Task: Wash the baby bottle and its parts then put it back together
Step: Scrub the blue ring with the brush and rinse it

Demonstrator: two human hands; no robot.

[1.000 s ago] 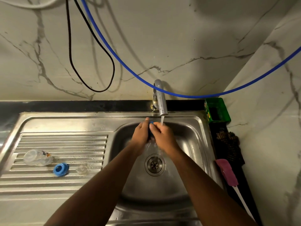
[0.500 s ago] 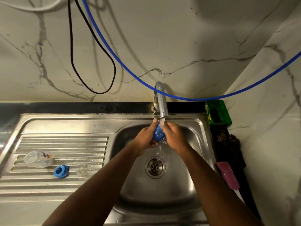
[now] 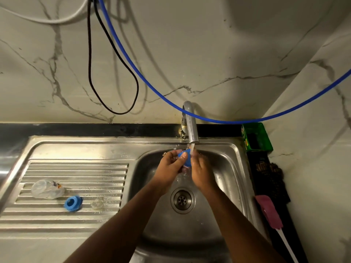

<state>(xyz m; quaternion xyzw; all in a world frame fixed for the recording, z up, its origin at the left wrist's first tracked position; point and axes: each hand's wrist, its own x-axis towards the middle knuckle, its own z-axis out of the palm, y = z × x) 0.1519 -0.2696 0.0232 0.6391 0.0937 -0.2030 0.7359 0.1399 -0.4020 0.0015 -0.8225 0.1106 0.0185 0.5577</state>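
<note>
A blue bottle part (image 3: pixel 185 158) sits right under the tap (image 3: pixel 191 126), in the running water over the sink basin (image 3: pixel 224 168), held between both hands. The left hand (image 3: pixel 171 164) curls its fingers (image 3: pixel 179 160) round the part from the nine o'clock side; the right hand (image 3: pixel 199 169) closes on it from three o'clock, though how its fingers lie there I cannot tell. Out at nine o'clock, on the ribbed drainboard (image 3: pixel 76 173), lie the clear bottle body (image 3: pixel 46 188) on its side, a blue ring (image 3: pixel 73 203) just beside it, and a small clear teat (image 3: pixel 97 204) near the ring. At three o'clock, past the sink rim, stand a green box (image 3: pixel 256 137) and a pink-headed brush (image 3: pixel 269 211).
</note>
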